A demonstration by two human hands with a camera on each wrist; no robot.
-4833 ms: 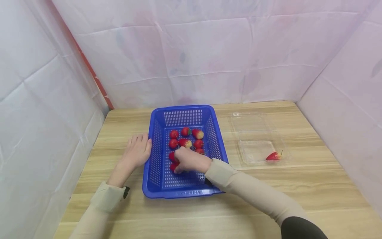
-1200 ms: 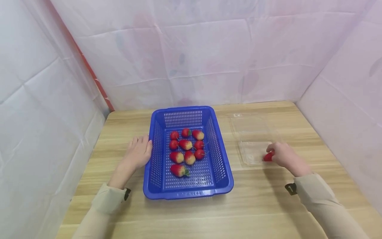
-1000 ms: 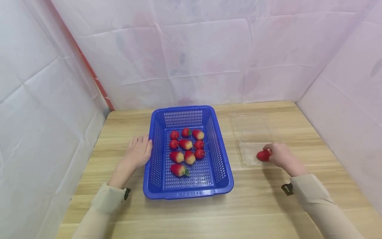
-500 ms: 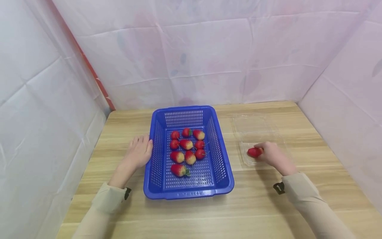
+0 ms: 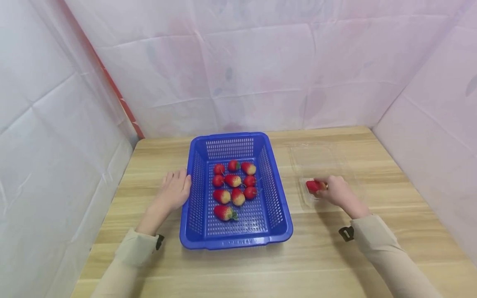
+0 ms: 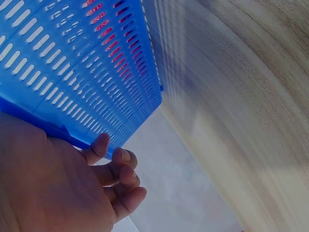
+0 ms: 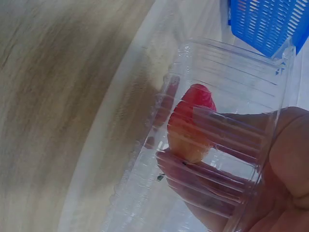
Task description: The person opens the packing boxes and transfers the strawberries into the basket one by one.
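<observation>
My right hand pinches a red strawberry with a yellowish end inside the clear plastic clamshell box. In the right wrist view the strawberry shows through the box's ribbed wall, thumb and finger on either side of it. My left hand rests against the left rim of a blue plastic basket. The left wrist view has its loosely bent fingers just beside that rim. Several red-and-yellow strawberries and red cherry-like fruits lie in the basket.
The box's lid lies opened flat toward the back. Basket and box stand side by side on a wooden table. White sheeting hangs behind the table and along both sides.
My right hand has gone from the basket to the clear box, taken hold of the strawberry at its right end and moved it left inside the box. The left hand has stayed at the rim.
</observation>
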